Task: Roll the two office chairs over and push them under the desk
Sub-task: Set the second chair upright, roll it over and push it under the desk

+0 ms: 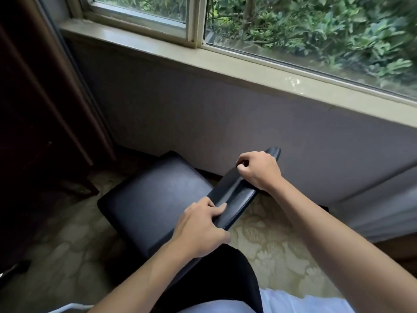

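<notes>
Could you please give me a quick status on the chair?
Both hands, left and right, gripping the backrest top edge. Black chair near the wall under the window. Desk not in view.

You are in a home room: a cream-framed window [196,21] looks onto green leaves, patterned carpet [277,251] covers the floor, and dark wooden furniture [33,109] stands at your left.

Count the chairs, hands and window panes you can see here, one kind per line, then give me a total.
Black padded leather office chair: 1
Bare hands gripping the chair's backrest: 2, the left hand and the right hand
Glass window panes in the cream frame: 2, a left pane and a right pane
Total: 5
</notes>
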`<state>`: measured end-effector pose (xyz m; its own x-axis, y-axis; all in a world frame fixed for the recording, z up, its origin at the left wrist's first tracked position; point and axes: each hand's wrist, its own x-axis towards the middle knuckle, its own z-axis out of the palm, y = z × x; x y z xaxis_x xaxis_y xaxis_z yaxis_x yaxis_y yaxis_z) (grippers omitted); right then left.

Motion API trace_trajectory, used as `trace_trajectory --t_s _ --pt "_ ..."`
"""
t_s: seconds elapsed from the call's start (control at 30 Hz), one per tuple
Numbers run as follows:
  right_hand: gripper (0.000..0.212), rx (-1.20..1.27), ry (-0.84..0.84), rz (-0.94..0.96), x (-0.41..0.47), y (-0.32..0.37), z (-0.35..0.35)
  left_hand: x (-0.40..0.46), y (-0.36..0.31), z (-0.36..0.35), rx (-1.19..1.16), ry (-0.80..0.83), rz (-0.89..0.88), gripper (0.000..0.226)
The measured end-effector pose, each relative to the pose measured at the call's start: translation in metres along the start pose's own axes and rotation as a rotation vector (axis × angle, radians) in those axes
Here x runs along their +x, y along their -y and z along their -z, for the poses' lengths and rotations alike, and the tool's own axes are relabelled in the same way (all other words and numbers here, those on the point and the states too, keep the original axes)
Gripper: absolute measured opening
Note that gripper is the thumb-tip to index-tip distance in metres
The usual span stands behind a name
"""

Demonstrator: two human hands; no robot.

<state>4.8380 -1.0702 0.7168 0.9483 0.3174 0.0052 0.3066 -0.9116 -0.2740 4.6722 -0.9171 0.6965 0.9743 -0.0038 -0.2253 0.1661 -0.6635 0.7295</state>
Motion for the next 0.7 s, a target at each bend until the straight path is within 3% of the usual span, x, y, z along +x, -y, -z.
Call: trace_trajectory --t_s 0.33,0.5,0.6,0.7 --pt "0.019 0.041 -0.002 0.181 0.07 -0.036 0.006 0.053 -0.039 -0.04 0.084 -0.157 -0.001 0.087" --pt "0.023 0.054 0.029 0.354 0.111 -0.047 0.01 0.075 -0.061 -0.046 0.113 -0.211 0.086 0.079" --pt "0.034 0.106 0.052 0.543 0.141 -0.055 0.005 0.096 -0.078 -0.055 0.095 -0.325 0.199 0.066" --pt "0.038 0.052 0.077 0.717 0.154 -0.061 0.009 0.105 -0.09 -0.057 0.069 -0.34 0.265 0.056"
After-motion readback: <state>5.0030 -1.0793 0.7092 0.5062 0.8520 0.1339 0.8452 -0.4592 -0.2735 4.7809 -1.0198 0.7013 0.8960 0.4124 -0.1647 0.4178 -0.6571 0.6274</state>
